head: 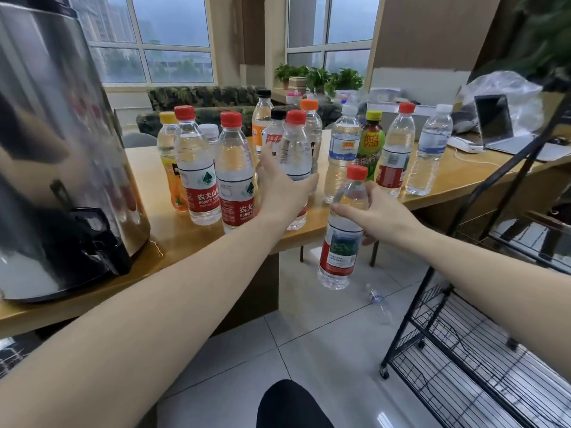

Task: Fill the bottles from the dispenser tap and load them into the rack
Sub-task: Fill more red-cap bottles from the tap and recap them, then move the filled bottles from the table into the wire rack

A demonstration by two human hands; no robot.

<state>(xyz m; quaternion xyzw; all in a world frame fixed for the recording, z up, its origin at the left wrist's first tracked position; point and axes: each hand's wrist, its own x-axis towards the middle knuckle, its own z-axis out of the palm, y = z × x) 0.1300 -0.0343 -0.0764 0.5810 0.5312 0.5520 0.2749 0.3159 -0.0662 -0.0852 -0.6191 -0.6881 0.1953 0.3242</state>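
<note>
Several capped plastic bottles stand on the wooden table (173,239). My left hand (282,193) wraps around a clear red-capped bottle (296,149) standing among them near the table's front edge. My right hand (375,216) grips another red-capped bottle (341,239) with a red and green label, held in the air just off the table's edge above the floor. The steel dispenser (52,143) stands at the left, its black tap (92,230) at the bottom front. The black wire rack (469,344) is at the lower right.
A small clear bottle (378,301) lies on the tiled floor under the held bottle. A laptop (500,125) and clear plastic bags sit at the table's far right. Potted plants and a sofa stand by the windows behind.
</note>
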